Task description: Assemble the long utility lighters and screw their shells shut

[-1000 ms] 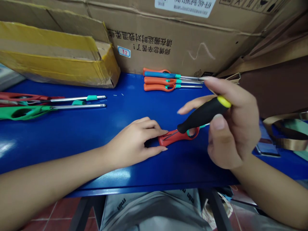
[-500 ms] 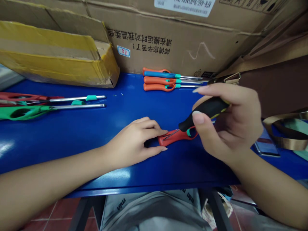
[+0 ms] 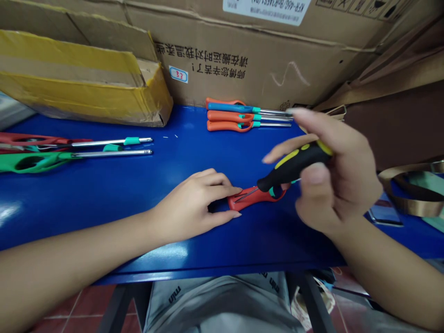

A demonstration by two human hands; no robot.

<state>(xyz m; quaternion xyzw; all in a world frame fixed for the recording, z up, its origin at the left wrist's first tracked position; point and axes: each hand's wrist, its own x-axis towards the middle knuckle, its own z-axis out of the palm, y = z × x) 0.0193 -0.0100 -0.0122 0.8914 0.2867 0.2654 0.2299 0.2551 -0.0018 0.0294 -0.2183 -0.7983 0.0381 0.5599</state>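
A red long-nosed gas lighter (image 3: 254, 196) lies flat on the blue table, its handle end pinched between the thumb and fingers of my left hand (image 3: 199, 201). My right hand (image 3: 342, 175) has a black and yellow screwdriver (image 3: 294, 165) in its grip, tilted, with the thin shaft slanting down to the handle end of the red lighter. Part of the lighter's metal tube hides behind the right hand. Whether the tip sits in a screw is too small to tell.
Several orange and blue lighters (image 3: 231, 116) lie at the back against a large cardboard box (image 3: 277, 51). At left are a green lighter (image 3: 38, 162), a red lighter (image 3: 34, 139) and a yellow-taped carton (image 3: 86, 92). A phone (image 3: 385, 212) and a strap (image 3: 409, 194) lie at right.
The thumb and fingers of my right hand have shifted along the screwdriver handle, which has turned so its yellow patches face up. My left hand and the red lighter have stayed put.
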